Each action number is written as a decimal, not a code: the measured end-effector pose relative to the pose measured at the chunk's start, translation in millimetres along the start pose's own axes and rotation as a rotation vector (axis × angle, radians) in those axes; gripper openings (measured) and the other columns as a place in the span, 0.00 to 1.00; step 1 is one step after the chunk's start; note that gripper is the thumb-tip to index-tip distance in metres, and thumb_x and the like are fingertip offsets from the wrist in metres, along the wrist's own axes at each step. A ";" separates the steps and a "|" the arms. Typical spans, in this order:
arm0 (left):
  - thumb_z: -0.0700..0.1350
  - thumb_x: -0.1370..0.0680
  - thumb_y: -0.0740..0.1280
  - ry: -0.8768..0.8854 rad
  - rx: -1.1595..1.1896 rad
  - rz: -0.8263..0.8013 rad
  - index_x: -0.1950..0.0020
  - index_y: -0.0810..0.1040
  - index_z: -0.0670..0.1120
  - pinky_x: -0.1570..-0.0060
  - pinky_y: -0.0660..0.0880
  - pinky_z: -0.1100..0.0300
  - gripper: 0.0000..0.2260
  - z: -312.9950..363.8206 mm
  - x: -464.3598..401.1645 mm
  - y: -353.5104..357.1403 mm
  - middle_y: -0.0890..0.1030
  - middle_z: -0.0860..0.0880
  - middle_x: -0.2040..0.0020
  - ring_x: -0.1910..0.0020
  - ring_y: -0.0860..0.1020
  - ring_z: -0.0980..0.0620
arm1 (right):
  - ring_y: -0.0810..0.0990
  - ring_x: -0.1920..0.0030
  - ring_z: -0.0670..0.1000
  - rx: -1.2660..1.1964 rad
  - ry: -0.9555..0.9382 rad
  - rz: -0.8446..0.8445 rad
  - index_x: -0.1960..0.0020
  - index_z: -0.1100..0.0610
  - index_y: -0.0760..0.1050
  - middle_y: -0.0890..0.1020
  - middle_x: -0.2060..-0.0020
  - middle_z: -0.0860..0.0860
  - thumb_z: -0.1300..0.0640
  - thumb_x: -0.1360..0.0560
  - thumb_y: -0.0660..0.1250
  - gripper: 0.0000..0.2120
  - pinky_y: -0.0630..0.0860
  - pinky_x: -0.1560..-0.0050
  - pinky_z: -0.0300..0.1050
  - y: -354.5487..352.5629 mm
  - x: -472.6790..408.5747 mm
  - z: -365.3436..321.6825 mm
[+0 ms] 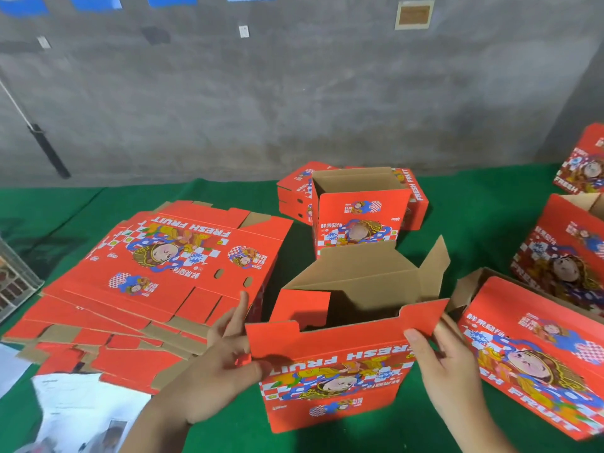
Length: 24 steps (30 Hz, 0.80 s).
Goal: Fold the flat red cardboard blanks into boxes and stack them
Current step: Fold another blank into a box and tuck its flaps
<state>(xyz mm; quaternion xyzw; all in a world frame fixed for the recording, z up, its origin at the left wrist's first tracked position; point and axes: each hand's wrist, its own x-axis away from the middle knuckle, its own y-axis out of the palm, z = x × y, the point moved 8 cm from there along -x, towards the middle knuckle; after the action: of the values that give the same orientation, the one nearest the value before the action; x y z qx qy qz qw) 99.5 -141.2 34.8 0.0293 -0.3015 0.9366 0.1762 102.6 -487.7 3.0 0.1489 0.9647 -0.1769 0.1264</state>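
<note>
A half-folded red box (336, 374) stands open-topped in front of me on the green table, its brown flaps up. My left hand (222, 361) pinches the near red flap at its left edge, thumb on the printed face. My right hand (447, 364) grips the same flap at its right end. A spread pile of flat red blanks (157, 282) lies to the left. Behind the box stands another open folded box (358, 214).
More folded red boxes lie behind the open one (294, 191) and at the right (536, 354), (565, 250), (581, 165). White papers (81, 410) lie at the near left. A grey concrete wall (294, 93) rises behind the green table (474, 207).
</note>
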 end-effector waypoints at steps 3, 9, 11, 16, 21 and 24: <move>0.64 0.29 0.70 -0.017 -0.014 -0.111 0.28 0.66 0.78 0.23 0.52 0.51 0.30 4.2 4.6 7.4 0.37 0.70 0.20 0.21 0.38 0.66 | 0.78 0.38 0.38 0.019 -0.016 0.013 0.38 0.44 0.81 0.79 0.37 0.39 0.44 0.26 0.67 0.17 0.74 0.43 0.27 1.0 4.8 -4.6; 0.72 0.33 0.65 -0.115 -0.156 -0.167 0.30 0.61 0.81 0.20 0.49 0.41 0.32 2.9 11.5 4.4 0.22 0.65 0.26 0.23 0.29 0.61 | 0.77 0.36 0.39 -0.019 0.007 0.029 0.44 0.52 0.85 0.79 0.36 0.42 0.51 0.26 0.71 0.12 0.77 0.46 0.29 0.4 5.5 2.8; 0.70 0.30 0.68 -0.080 0.006 -0.044 0.24 0.59 0.74 0.19 0.55 0.47 0.36 0.5 4.9 2.9 0.30 0.65 0.20 0.20 0.37 0.60 | 0.77 0.34 0.39 -0.061 0.021 0.016 0.43 0.55 0.85 0.78 0.35 0.45 0.56 0.25 0.71 0.11 0.76 0.46 0.28 0.5 5.5 4.7; 0.75 0.27 0.61 -0.087 0.439 0.443 0.37 0.79 0.68 0.41 0.76 0.60 0.23 -3.9 -8.7 10.2 0.84 0.60 0.40 0.41 0.82 0.63 | 0.79 0.36 0.46 0.059 -0.040 0.035 0.44 0.53 0.83 0.78 0.35 0.49 0.46 0.17 0.63 0.14 0.75 0.39 0.39 1.0 1.0 -10.3; 0.47 0.16 0.66 0.014 0.013 0.755 0.33 0.78 0.50 0.37 0.73 0.44 0.11 12.9 -23.3 3.1 0.76 0.48 0.43 0.42 0.76 0.44 | 0.77 0.42 0.51 0.261 0.075 0.096 0.39 0.47 0.77 0.73 0.33 0.50 0.37 0.24 0.64 0.20 0.74 0.47 0.50 -3.0 -13.2 -9.5; 0.42 0.18 0.68 0.012 -0.101 0.755 0.24 0.71 0.53 0.41 0.75 0.47 0.23 14.1 -31.7 2.0 0.69 0.46 0.41 0.44 0.74 0.42 | 0.69 0.25 0.54 0.178 0.130 0.055 0.20 0.37 0.51 0.60 0.20 0.49 0.51 0.23 0.72 0.41 0.72 0.32 0.56 -4.1 -21.8 -3.4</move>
<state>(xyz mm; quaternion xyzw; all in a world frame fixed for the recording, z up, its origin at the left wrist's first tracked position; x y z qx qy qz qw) 127.7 -160.7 40.0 -0.0980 -0.3358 0.9197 -0.1781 120.7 -495.4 13.8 0.1970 0.9469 -0.2481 0.0546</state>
